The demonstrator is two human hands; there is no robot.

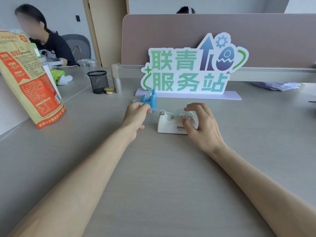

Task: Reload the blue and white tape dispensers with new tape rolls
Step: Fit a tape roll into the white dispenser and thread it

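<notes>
A white tape dispenser [168,125] stands on the grey desk with a clear tape roll [179,113] seated in it. My right hand [201,124] rests over the roll, fingers curled around it and the dispenser's back end. My left hand [136,114] pinches the free end of the clear tape, drawn out to the left past the cutter. Behind my left hand stands a small blue tape dispenser [149,99] with a roll in it. A small clear ring [136,100] lies just left of it.
A large orange and tan bag [29,79] stands at the left. A black mesh pen cup [98,82], a small yellow cup [109,90] and a green-lettered sign [188,72] stand further back. A seated person [46,41] is at the far left.
</notes>
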